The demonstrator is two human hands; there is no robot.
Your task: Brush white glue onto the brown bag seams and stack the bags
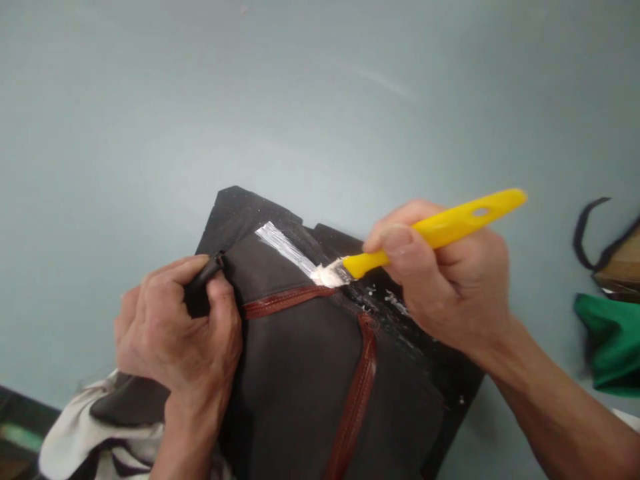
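Observation:
A dark brown fabric piece with reddish-brown stitched trim lies on a black board in the lower middle. My left hand pinches the fabric's upper left edge and holds it down. In my right hand is a yellow-handled brush, its bristles wet with white glue. The bristle tip touches the fabric's top edge at the end of a white glue streak.
The work lies on a pale grey-blue table. A green cloth and a black strap lie at the right edge. White cloth is bunched at the lower left under my left wrist.

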